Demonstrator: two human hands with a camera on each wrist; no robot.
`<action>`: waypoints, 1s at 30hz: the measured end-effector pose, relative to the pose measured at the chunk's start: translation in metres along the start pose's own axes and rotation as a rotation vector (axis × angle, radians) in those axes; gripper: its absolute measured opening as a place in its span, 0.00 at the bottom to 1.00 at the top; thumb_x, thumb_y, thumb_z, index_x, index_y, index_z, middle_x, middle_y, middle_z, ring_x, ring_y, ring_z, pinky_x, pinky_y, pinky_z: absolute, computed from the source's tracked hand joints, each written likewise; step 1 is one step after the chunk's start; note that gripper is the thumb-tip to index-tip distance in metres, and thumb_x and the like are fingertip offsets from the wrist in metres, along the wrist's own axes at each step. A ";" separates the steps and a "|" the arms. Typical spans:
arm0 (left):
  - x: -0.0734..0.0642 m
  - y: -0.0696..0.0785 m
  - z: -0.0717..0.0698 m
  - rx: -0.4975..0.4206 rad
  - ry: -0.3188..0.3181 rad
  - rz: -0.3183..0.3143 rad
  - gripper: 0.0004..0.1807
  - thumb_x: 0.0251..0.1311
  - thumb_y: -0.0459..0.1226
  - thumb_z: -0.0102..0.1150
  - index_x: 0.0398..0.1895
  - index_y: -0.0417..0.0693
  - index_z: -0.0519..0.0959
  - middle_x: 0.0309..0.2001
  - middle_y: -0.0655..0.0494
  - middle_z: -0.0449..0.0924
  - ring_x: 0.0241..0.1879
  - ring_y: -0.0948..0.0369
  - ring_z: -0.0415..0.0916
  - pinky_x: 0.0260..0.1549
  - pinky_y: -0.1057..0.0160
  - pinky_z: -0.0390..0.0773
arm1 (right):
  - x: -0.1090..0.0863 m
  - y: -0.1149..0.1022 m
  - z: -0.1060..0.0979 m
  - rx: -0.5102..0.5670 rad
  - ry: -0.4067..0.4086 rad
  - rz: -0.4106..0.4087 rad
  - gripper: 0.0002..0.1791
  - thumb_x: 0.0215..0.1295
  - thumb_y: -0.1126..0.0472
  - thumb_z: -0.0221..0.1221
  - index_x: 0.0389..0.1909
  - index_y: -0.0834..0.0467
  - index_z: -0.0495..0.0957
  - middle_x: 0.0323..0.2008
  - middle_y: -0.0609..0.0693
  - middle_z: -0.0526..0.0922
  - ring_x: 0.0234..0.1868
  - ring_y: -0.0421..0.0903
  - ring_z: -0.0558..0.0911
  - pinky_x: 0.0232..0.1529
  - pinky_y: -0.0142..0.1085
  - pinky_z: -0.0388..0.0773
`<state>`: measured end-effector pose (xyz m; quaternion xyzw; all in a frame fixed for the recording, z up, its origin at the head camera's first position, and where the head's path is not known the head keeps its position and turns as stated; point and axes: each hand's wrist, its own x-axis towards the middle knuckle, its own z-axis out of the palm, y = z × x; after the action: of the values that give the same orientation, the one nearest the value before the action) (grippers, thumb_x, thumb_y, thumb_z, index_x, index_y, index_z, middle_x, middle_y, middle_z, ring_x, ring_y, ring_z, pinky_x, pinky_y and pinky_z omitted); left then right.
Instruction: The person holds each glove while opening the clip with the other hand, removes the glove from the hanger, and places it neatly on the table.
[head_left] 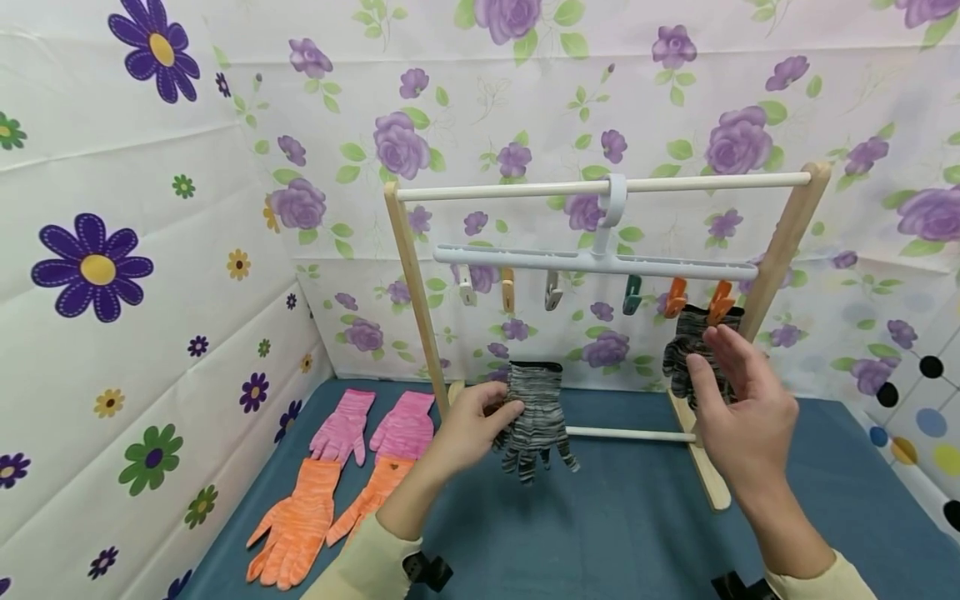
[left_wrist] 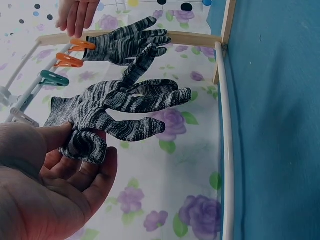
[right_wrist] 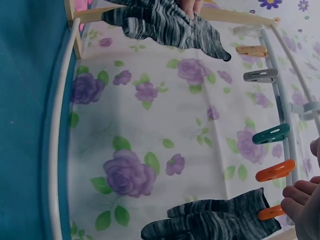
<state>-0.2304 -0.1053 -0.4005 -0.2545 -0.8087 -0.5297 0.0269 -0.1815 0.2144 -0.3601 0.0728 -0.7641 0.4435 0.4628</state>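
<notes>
My left hand [head_left: 467,427] pinches a black-and-grey knitted glove [head_left: 536,408] by its side, between thumb and fingers. Its cuff is up and its fingers dangle, as the head view shows. In the left wrist view the thumb presses on this glove [left_wrist: 95,107] near the cuff. A matching glove [right_wrist: 215,217] hangs at the right end of the hanger, its cuff held by an orange clip [head_left: 721,302]. Close to that clip is my right hand [head_left: 750,425], its fingers extended and thumb apart, holding nothing. It partly covers the hung glove in the head view.
A light-blue hanger [head_left: 525,257] hooks over the white top bar [head_left: 510,191] of a wooden-sided rack. Several clips hang from it, including a green clip [head_left: 632,294] and another orange one. Pink gloves [head_left: 405,425] and orange gloves [head_left: 296,517] lie at left on the blue tabletop [head_left: 592,533].
</notes>
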 end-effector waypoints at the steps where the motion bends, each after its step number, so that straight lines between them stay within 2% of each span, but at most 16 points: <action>1: -0.001 -0.001 -0.002 0.001 -0.001 -0.006 0.18 0.80 0.39 0.59 0.28 0.43 0.69 0.19 0.58 0.60 0.20 0.62 0.60 0.24 0.64 0.64 | -0.002 0.001 -0.001 -0.005 -0.007 -0.002 0.28 0.74 0.64 0.67 0.72 0.59 0.76 0.65 0.51 0.83 0.65 0.32 0.79 0.62 0.24 0.73; 5: -0.008 -0.007 -0.009 0.018 -0.002 -0.041 0.19 0.79 0.39 0.59 0.27 0.43 0.69 0.19 0.59 0.59 0.19 0.62 0.59 0.24 0.64 0.63 | -0.009 0.005 -0.004 -0.013 -0.044 -0.007 0.29 0.72 0.66 0.68 0.73 0.55 0.76 0.64 0.52 0.83 0.65 0.29 0.78 0.62 0.22 0.71; 13: -0.025 -0.021 -0.021 -0.005 -0.030 -0.141 0.14 0.79 0.38 0.60 0.32 0.43 0.76 0.21 0.59 0.63 0.20 0.61 0.61 0.24 0.64 0.64 | -0.019 0.011 -0.007 -0.034 -0.088 -0.015 0.32 0.71 0.66 0.70 0.74 0.51 0.76 0.64 0.52 0.84 0.63 0.25 0.78 0.60 0.19 0.70; 22: -0.044 -0.036 -0.029 -0.017 -0.063 -0.224 0.15 0.77 0.38 0.62 0.31 0.40 0.74 0.23 0.58 0.62 0.21 0.61 0.58 0.24 0.64 0.62 | -0.027 0.015 -0.010 -0.050 -0.113 -0.015 0.31 0.70 0.67 0.70 0.73 0.56 0.76 0.63 0.55 0.84 0.63 0.23 0.76 0.60 0.18 0.69; 25: -0.051 -0.039 -0.029 -0.031 -0.073 -0.256 0.17 0.77 0.39 0.62 0.29 0.40 0.72 0.22 0.58 0.60 0.20 0.60 0.56 0.22 0.64 0.60 | -0.029 0.017 -0.011 -0.055 -0.118 -0.013 0.32 0.69 0.68 0.70 0.73 0.55 0.76 0.63 0.55 0.84 0.63 0.22 0.75 0.60 0.18 0.68; 30: -0.060 -0.048 -0.028 -0.049 -0.096 -0.308 0.17 0.77 0.39 0.62 0.29 0.41 0.70 0.23 0.58 0.60 0.21 0.60 0.56 0.23 0.63 0.59 | -0.035 0.021 -0.013 -0.040 -0.127 -0.003 0.32 0.68 0.69 0.71 0.72 0.57 0.77 0.63 0.56 0.84 0.63 0.23 0.76 0.60 0.18 0.69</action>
<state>-0.2061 -0.1674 -0.4477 -0.1532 -0.8253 -0.5343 -0.0996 -0.1643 0.2259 -0.3974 0.0925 -0.8006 0.4220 0.4153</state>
